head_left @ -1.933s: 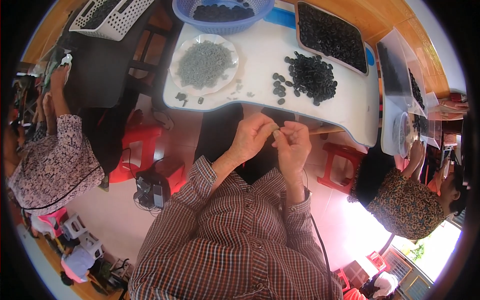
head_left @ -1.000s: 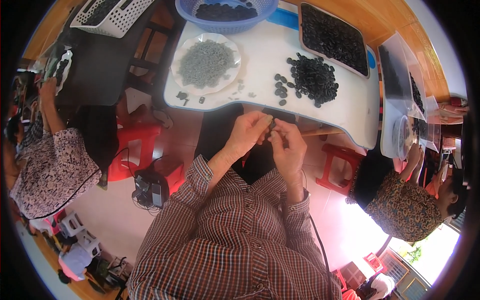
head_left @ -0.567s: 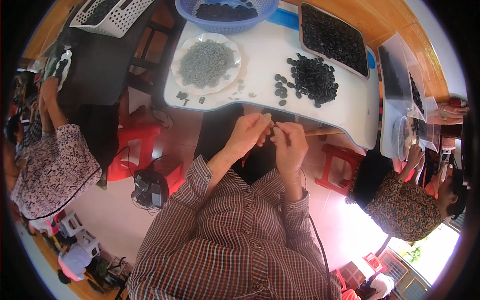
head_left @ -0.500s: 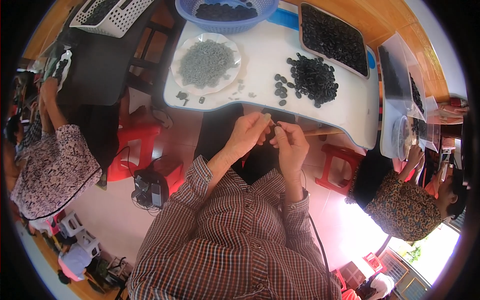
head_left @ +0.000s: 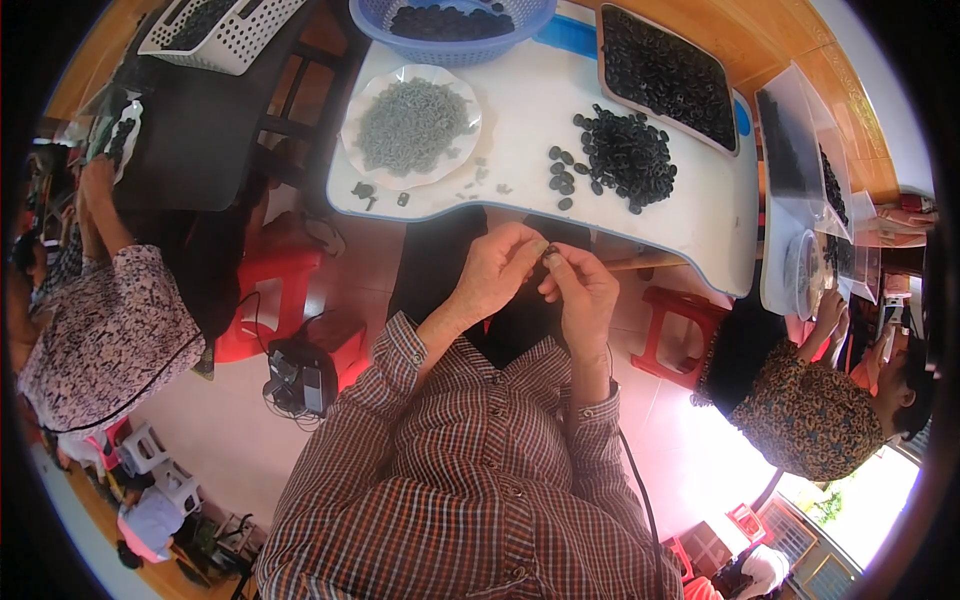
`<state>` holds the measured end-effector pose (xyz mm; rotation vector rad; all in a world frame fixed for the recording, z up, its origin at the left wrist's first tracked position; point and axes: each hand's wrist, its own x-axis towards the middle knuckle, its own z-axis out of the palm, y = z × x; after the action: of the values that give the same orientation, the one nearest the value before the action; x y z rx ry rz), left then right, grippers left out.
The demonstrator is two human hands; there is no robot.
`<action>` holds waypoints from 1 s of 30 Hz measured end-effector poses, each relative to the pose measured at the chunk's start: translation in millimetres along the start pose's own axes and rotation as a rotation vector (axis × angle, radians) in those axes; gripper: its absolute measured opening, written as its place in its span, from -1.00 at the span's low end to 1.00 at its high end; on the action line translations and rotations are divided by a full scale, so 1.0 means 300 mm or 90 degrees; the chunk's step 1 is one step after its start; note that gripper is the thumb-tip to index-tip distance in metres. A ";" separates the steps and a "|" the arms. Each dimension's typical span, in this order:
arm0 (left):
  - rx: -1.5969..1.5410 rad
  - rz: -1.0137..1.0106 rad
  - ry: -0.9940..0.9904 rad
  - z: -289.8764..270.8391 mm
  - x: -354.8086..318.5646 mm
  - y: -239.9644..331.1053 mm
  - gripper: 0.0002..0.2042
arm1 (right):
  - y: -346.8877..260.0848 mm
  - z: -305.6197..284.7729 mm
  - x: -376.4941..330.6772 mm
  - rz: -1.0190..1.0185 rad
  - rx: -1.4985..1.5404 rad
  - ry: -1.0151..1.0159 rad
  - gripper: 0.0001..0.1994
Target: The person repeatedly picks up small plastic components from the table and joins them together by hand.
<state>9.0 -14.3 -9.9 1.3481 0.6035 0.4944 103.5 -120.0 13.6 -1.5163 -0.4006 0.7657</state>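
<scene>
My right hand [head_left: 582, 287] pinches a small black oval piece [head_left: 550, 253] between thumb and fingers, just off the table's near edge. My left hand [head_left: 497, 268] meets it there, its thumb and forefinger pressed together at the piece; whatever those fingertips hold is too small to make out. Beyond my hands, a heap of similar black oval pieces [head_left: 630, 160] lies on the white table [head_left: 520, 130]. To its left stands a scalloped white plate [head_left: 352, 150] piled with small translucent grey pieces [head_left: 412, 125].
A blue basket [head_left: 455, 50] and a tray of black pieces [head_left: 668, 75] sit at the table's far side. Red stools [head_left: 678, 335] stand below. Co-workers sit at both sides, one in a floral top [head_left: 110, 340]. A black device with cables [head_left: 300, 375] rests on a stool at left.
My left fingertips have moved slightly right and down, onto the black piece in my right hand. The black piece now shows more between the fingertips. The table looks the same.
</scene>
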 end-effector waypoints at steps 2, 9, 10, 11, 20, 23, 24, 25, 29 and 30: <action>0.005 0.010 0.005 0.003 0.000 -0.005 -0.86 | 0.000 0.000 0.001 0.002 0.002 0.001 -0.85; 0.040 0.026 0.018 0.003 0.001 0.000 -0.89 | 0.001 0.002 0.003 0.001 -0.013 -0.003 -0.86; 0.040 0.026 0.019 0.003 0.001 -0.001 -0.89 | -0.001 0.005 0.002 0.001 -0.013 -0.003 -0.86; 0.057 0.042 0.025 0.003 0.002 -0.003 -0.90 | -0.004 0.010 0.000 -0.005 -0.020 0.000 -0.86; 0.054 0.091 0.056 0.028 0.009 -0.033 -0.91 | 0.002 0.016 0.004 -0.035 -0.035 0.021 -0.87; -0.007 0.051 0.046 0.032 0.007 -0.016 -0.89 | 0.006 0.006 0.011 -0.047 -0.009 0.007 -0.85; -0.044 0.030 0.040 0.033 0.006 -0.006 -0.87 | 0.006 0.003 0.012 -0.058 -0.002 -0.001 -0.84; -0.044 0.030 0.039 0.033 0.007 -0.008 -0.87 | 0.006 0.000 0.013 -0.058 -0.002 -0.001 -0.84; -0.045 0.040 0.041 0.028 0.006 0.003 -0.84 | 0.005 0.002 0.014 -0.041 0.011 -0.006 -0.84; -0.044 0.032 0.040 0.027 0.005 0.007 -0.83 | 0.007 0.002 0.014 -0.036 0.012 -0.003 -0.84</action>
<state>15.6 -19.1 -7.1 1.2888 0.6001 0.5959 105.7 -116.9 10.6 -1.4794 -0.4374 0.7270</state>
